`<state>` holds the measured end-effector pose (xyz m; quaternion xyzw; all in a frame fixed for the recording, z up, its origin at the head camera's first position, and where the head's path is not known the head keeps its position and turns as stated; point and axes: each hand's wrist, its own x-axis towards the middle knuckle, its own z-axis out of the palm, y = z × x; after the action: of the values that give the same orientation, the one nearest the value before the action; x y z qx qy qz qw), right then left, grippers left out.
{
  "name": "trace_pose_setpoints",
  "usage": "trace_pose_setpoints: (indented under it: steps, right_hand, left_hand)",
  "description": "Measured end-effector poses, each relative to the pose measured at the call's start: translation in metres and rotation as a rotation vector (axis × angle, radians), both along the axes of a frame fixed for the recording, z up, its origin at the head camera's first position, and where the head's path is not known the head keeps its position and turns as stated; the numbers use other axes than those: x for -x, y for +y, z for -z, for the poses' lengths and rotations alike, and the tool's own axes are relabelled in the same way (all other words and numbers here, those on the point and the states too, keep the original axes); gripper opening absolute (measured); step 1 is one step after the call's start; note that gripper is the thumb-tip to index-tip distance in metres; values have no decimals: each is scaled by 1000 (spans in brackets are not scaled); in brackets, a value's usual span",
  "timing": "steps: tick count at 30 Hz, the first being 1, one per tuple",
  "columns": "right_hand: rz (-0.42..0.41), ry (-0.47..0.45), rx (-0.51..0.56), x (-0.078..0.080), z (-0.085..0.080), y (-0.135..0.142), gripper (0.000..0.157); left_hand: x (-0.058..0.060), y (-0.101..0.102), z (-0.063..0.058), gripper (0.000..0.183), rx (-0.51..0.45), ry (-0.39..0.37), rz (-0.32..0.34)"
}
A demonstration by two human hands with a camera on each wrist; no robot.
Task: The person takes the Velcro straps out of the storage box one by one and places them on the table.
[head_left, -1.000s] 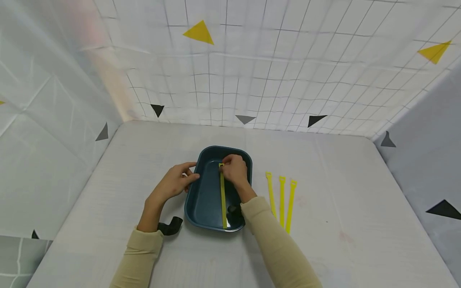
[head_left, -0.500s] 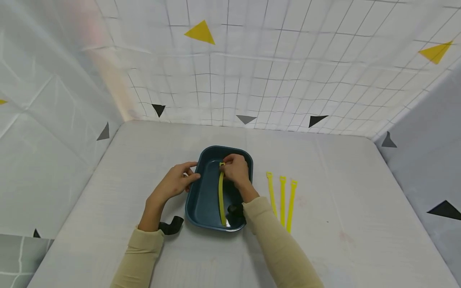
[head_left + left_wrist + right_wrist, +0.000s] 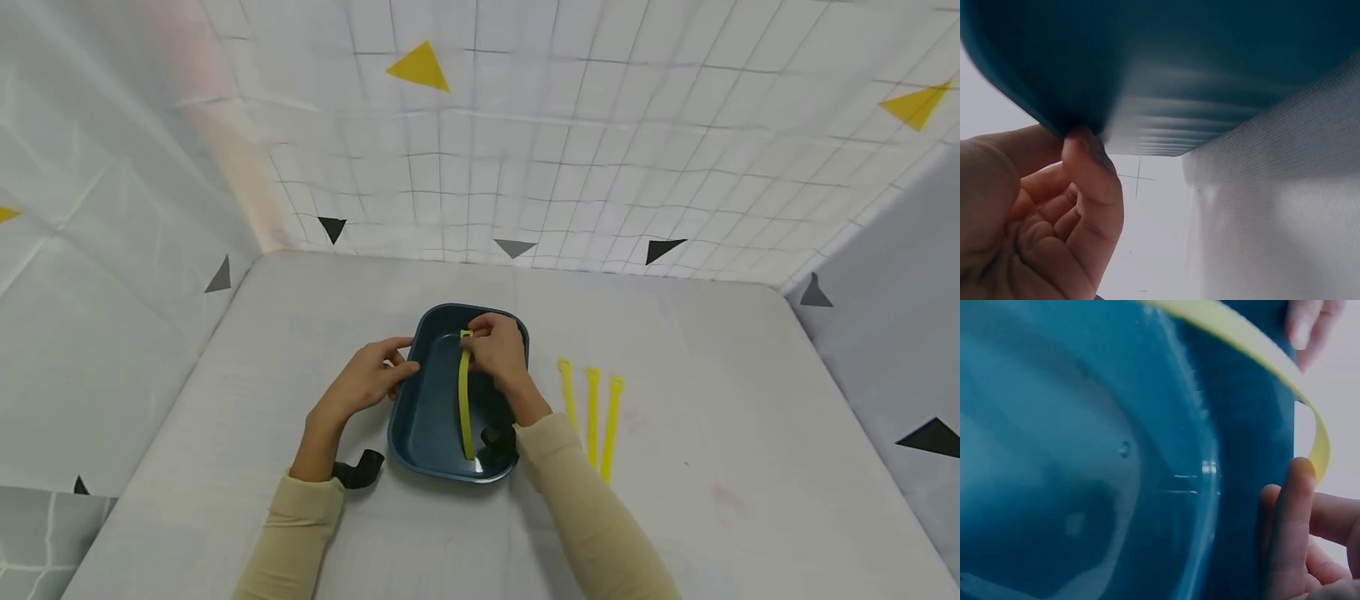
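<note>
My left hand (image 3: 364,379) holds the left rim of a dark teal tray (image 3: 431,437); in the left wrist view its thumb and finger pinch the tray's edge. Over the tray, my right hand (image 3: 500,350) pinches a yellow cable strap (image 3: 464,408) close to its slotted head. The strap hangs toward the tray's near end with a slight bend. From the right wrist, the same strap (image 3: 1235,331) arches across the teal tray (image 3: 1166,456) to the fingertips (image 3: 1300,472). The left hand's fingertips (image 3: 1302,328) appear at the upper right there.
Three more yellow straps lie side by side right of the tray: a left one (image 3: 567,392), a middle one (image 3: 592,408) and a right one (image 3: 612,421), all on the white-covered table (image 3: 735,400). A white gridded sheet (image 3: 525,167) rises behind the table.
The strap's near end has pulled back from the tray's near edge, and the strap has gone from straight to slightly bowed. My right hand has shifted slightly up and right; the left stays on the rim.
</note>
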<state>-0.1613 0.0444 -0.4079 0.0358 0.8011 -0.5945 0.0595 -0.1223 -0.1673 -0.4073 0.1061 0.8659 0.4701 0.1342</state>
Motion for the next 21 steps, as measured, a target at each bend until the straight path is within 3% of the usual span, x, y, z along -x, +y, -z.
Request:
trace_pose_setpoints:
  steps: [6, 21]
  right_hand:
    - [8, 4, 75, 0, -12, 5, 24]
    - [17, 26, 105, -5, -30, 20, 26]
  left_hand:
    - [0, -1, -1, 52, 3, 12, -3]
    - [-1, -1, -1, 52, 0, 27, 13]
